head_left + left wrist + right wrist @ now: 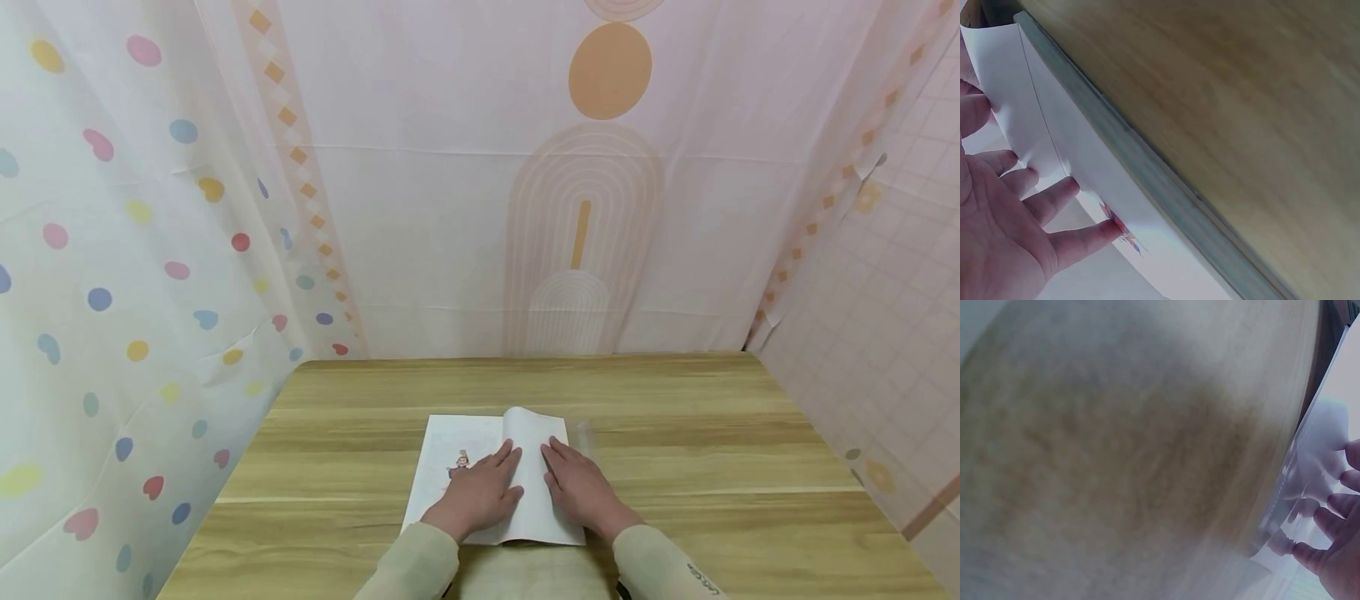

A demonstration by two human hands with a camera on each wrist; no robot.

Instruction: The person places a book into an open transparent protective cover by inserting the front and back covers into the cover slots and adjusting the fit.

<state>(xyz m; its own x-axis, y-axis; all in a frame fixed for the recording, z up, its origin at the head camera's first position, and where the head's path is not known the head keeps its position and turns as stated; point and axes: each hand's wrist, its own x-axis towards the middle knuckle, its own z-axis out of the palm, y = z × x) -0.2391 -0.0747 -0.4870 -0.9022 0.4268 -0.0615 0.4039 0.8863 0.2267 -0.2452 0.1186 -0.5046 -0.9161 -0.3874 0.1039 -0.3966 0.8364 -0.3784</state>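
An open book (536, 500) lies on the table, its left page (442, 437) showing a small coloured figure of a person. The left hand (482, 492) rests across the left page and the fold, fingers spread and fairly straight. On the right page, which bulges up near the fold, lies the right hand (583, 492) with extended fingers. In the left wrist view the left hand (1016, 219) touches the page (1129, 206) with its fingertips. The right hand (1338, 544) touches a glossy, clear sheet or cover edge (1300, 494) in the right wrist view.
The wood-patterned table (720, 467) extends around the book. A transparent strip (585, 437) sticks out past the book's right edge. Behind the table hangs a patterned curtain (420, 225), with a dotted one (150, 317) at the left.
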